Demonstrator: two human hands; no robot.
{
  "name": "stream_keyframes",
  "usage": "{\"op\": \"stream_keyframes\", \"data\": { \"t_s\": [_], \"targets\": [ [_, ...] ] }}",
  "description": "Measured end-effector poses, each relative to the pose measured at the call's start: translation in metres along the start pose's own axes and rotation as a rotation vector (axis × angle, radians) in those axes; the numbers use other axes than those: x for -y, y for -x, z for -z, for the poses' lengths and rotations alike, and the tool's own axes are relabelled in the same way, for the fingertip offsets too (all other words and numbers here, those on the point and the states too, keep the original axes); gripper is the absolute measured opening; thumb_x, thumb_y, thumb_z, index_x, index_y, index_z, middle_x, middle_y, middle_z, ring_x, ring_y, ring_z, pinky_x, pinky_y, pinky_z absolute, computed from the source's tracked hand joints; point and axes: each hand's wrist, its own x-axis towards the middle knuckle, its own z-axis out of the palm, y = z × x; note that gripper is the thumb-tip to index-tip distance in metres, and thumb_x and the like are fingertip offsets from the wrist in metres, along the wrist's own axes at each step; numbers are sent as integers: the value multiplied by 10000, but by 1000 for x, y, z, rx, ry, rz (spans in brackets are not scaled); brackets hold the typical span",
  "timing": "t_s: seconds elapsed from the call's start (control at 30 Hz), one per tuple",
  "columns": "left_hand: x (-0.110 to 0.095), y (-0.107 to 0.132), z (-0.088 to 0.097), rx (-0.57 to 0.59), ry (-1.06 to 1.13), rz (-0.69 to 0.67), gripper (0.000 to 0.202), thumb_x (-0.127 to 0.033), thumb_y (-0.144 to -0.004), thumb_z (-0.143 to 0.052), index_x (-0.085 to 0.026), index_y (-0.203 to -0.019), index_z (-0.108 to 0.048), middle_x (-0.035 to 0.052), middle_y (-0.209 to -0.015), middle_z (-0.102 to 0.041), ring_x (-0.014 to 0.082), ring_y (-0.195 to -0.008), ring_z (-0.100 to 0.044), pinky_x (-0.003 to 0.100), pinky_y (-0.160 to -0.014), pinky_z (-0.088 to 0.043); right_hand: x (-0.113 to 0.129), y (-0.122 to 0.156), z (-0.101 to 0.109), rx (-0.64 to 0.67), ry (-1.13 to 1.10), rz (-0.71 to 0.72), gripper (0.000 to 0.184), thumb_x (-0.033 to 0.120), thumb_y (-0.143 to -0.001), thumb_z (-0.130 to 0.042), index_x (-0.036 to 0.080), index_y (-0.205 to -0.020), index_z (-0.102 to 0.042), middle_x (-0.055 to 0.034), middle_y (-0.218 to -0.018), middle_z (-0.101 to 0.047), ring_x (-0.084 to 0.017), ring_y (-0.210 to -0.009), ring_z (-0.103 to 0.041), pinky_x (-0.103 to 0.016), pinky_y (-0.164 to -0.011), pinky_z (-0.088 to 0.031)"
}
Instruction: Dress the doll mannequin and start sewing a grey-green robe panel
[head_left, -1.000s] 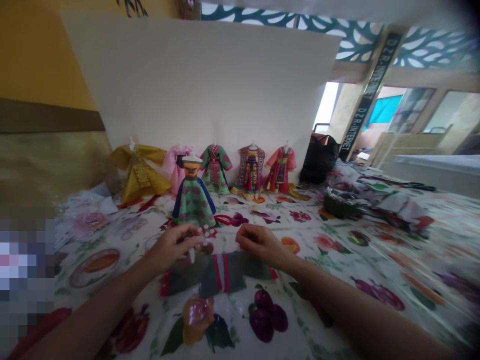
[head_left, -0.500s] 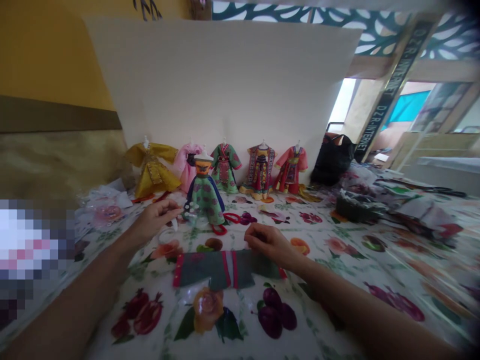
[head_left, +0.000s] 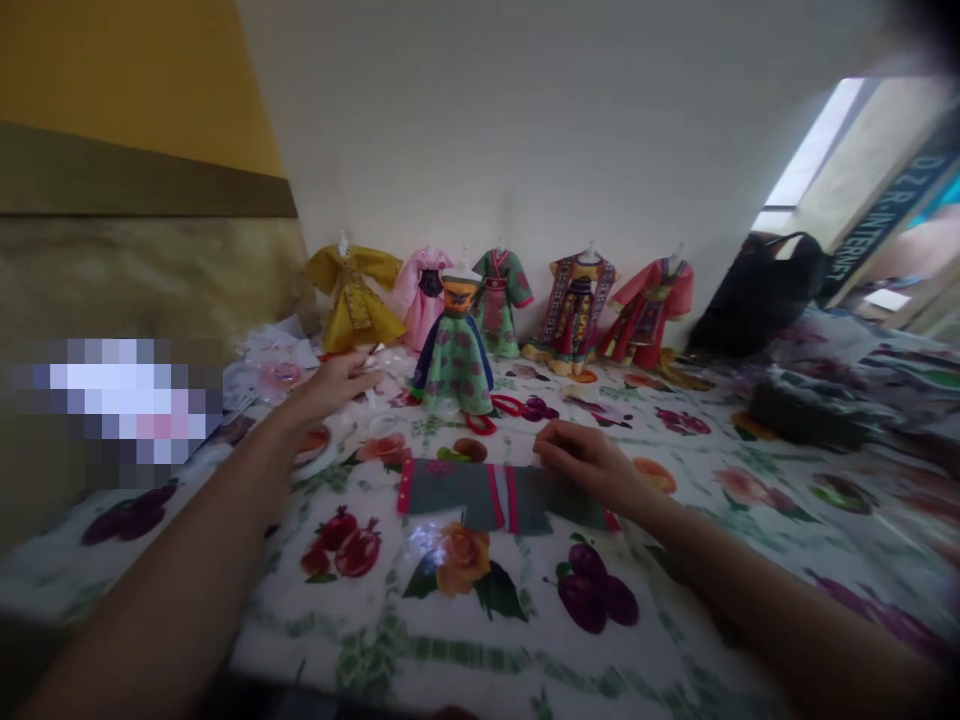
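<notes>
A small grey doll jacket with red trim (head_left: 495, 495) lies flat on the fruit-patterned tablecloth (head_left: 465, 640) in front of me. My right hand (head_left: 589, 462) rests on the jacket's right sleeve with its fingers curled together. My left hand (head_left: 337, 382) reaches out to the left of a green and blue doll dress on a stand (head_left: 454, 350), its fingers pinched on a small white piece that I cannot make out. Small clear plastic pieces (head_left: 382, 405) lie on the cloth by that hand.
A row of dressed stands lines the white backboard: yellow (head_left: 352, 298), pink (head_left: 424, 290), green (head_left: 501, 295), dark patterned (head_left: 574, 310) and red (head_left: 649, 305). A black bag (head_left: 757, 295) and a heap of fabric (head_left: 817, 410) sit at right. Crumpled wrappers (head_left: 274, 360) lie at left.
My left hand has left the jacket and moved away to the far left, beside the green dress stand. My right hand stayed on the jacket. The view swung left and down.
</notes>
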Motion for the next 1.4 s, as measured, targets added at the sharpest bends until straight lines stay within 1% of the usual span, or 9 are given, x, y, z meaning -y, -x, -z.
{"op": "stream_keyframes", "data": {
  "t_s": [0.03, 0.17, 0.23, 0.33, 0.43, 0.63, 0.83, 1.13, 1.4],
  "targets": [
    [-3, 0, 1, -45, 24, -21, 285, -395, -704, -791, -158, -821, -683, 4, -755, -637, 113, -598, -550, 211, -526, -419, -1, 0, 0, -1, 3, -2, 297, 454, -906, -541, 189, -777, -573, -3, -673, -561, -125, -591, -481, -254, -522, -363],
    [-18, -1, 10, -473, 310, -146, 190, -278, -707, -755, -160, -799, -637, -24, -688, -599, 92, -578, -542, 192, -511, -410, -5, -1, -2, 0, 18, -16, 311, 476, -911, -531, 199, -775, -571, -3, -671, -554, -131, -589, -473, -262, -520, -352],
    [-24, -2, 16, -546, 403, -161, 165, -252, -709, -736, -158, -760, -610, -28, -657, -582, 83, -555, -529, 187, -495, -400, -9, -1, -2, 4, 41, -21, 316, 481, -919, -524, 203, -780, -580, -9, -688, -568, -141, -607, -484, -271, -536, -360],
    [-24, -2, 20, -549, 418, -151, 162, -250, -716, -723, -155, -713, -592, -20, -643, -580, 80, -542, -520, 191, -486, -399, -12, -2, -2, 13, 69, -21, 322, 495, -923, -523, 209, -792, -591, -15, -707, -578, -156, -632, -505, -284, -561, -381],
    [-20, 0, 18, -487, 386, -151, 191, -283, -727, -726, -159, -711, -583, -15, -671, -581, 90, -582, -541, 198, -520, -424, -13, -3, -3, 10, 83, -23, 350, 529, -922, -515, 214, -796, -601, -26, -715, -584, -169, -643, -513, -295, -566, -392],
    [-9, 3, 7, -64, 105, -31, 271, -411, -788, -682, -150, -819, -615, 26, -754, -610, 123, -629, -557, 237, -562, -430, -15, -3, -2, 4, 118, -39, 374, 561, -915, -518, 217, -806, -615, -44, -745, -608, -171, -636, -509, -300, -544, -387],
    [3, 1, 1, 161, -151, -37, 291, -411, -772, -708, -159, -686, -591, -17, -675, -540, 116, -600, -480, 245, -570, -363, -13, -3, -2, 4, 128, -52, 404, 592, -909, -511, 216, -798, -606, -43, -740, -605, -175, -645, -514, -304, -556, -395],
    [9, 1, 0, 265, -375, -44, 346, -477, -827, -614, -174, -990, -642, 80, -1082, -673, 227, -965, -614, 288, -794, -464, -7, -2, -2, 15, 105, -66, 410, 598, -902, -515, 214, -783, -598, -25, -698, -586, -174, -650, -511, -306, -579, -393],
    [15, 1, -3, 270, -513, -28, 407, -443, -814, -595, -170, -1112, -642, 125, -1211, -656, 276, -1058, -619, 373, -910, -464, -14, -1, -1, 47, 65, -69, 361, 555, -929, -519, 214, -836, -593, -14, -736, -571, -162, -667, -491, -304, -591, -373]
  ]
}}
